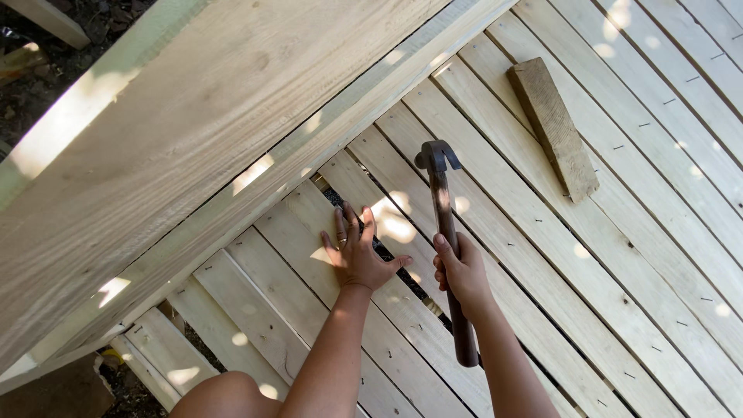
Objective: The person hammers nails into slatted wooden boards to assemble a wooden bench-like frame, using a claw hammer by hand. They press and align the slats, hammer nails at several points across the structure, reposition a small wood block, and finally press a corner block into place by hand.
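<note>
My left hand (357,251) lies flat, fingers spread, on a pale wooden slat (309,232) beside a dark gap between boards. A ring shows on one finger. My right hand (462,272) grips the dark handle of a claw hammer (443,209) near its middle. The hammer's metal head points away from me, raised over the slats just right of my left hand. The handle's end sticks out below my wrist.
A wide wooden plank (193,131) runs diagonally across the upper left, over the slatted deck (635,255). A short weathered wood block (553,128) lies on the slats at upper right. Dirt ground (77,46) shows at the top left. My knee (228,395) is at the bottom.
</note>
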